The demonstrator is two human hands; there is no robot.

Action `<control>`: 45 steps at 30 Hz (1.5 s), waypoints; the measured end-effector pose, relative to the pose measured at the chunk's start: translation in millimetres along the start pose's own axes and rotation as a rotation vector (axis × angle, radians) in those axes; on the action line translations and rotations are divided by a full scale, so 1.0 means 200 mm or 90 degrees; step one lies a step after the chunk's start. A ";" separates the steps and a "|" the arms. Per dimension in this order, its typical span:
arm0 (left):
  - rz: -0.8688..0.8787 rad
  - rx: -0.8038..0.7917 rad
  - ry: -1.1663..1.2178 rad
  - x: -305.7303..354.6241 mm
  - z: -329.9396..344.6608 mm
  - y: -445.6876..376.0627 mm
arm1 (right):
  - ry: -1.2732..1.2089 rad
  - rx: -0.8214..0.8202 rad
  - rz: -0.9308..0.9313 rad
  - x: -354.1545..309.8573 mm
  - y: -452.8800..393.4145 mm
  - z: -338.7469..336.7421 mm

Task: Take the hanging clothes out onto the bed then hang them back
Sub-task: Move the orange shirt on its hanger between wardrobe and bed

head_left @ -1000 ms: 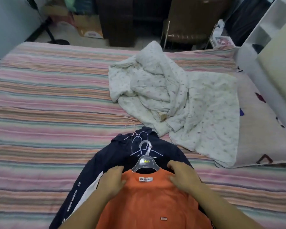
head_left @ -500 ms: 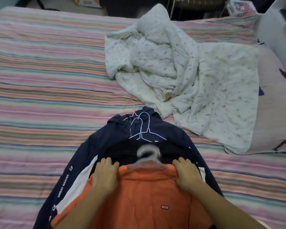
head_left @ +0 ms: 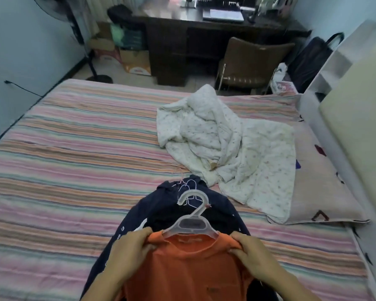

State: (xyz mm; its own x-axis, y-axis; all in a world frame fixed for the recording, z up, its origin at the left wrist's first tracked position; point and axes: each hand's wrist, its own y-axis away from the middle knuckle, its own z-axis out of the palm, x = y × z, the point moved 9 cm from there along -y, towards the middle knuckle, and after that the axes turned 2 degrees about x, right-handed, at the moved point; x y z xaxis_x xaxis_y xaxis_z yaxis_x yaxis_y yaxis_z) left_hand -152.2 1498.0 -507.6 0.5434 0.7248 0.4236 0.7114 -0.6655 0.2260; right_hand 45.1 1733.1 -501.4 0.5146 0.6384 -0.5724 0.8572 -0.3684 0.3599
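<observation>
1. The orange shirt point(head_left: 189, 266) is being held by its shoulders, on a translucent plastic hanger point(head_left: 191, 222) whose hook is pointing away from the camera.
2. The shirt's left shoulder is being pinched by the curled fingers of the left hand point(head_left: 132, 248).
3. The right shoulder is being gripped likewise by the right hand point(head_left: 251, 252).
4. A navy jacket point(head_left: 161, 213) is lying beneath the shirt on the striped bed point(head_left: 74, 153); whether the shirt is being lifted clear of it cannot be told.
5. A crumpled white quilt point(head_left: 232, 146) is lying on the bed beyond, touching the jacket's collar.
6. A dark bench point(head_left: 195, 38) and a brown chair point(head_left: 252, 59) are being seen past the bed.
</observation>
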 end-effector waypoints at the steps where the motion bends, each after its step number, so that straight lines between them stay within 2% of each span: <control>1: -0.002 -0.009 0.020 0.02 -0.08 0.07 | 0.007 0.006 -0.014 -0.08 0.07 -0.06; 9: 0.050 -0.011 0.214 0.27 -0.72 0.68 | 0.023 0.055 -0.059 -0.61 0.63 -0.47; 13: 0.030 0.016 0.303 0.36 -0.99 0.95 | -0.018 0.071 -0.076 -0.79 0.87 -0.60; 18: -0.018 0.138 0.399 0.49 -1.34 1.24 | -0.092 0.106 -0.169 -1.00 1.04 -0.80; 28: -0.124 0.416 0.435 0.69 -1.75 1.97 | -0.081 0.021 -0.441 -1.55 1.20 -1.09; 36: -0.203 0.635 0.394 0.73 -1.93 2.74 | -0.073 -0.056 -0.672 -2.12 1.54 -1.02; 45: -0.297 0.834 0.342 0.74 -1.86 3.76 | -0.052 -0.185 -0.838 -2.65 2.10 -0.57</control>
State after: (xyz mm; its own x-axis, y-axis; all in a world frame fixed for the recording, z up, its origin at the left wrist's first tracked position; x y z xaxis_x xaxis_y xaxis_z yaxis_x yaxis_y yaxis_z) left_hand 297.4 1037.8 51.8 0.1420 0.4778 0.8669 0.8140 0.4419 -0.3769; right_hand 129.5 1316.0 36.7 -0.6716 0.3579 -0.6488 0.6812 0.6428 -0.3505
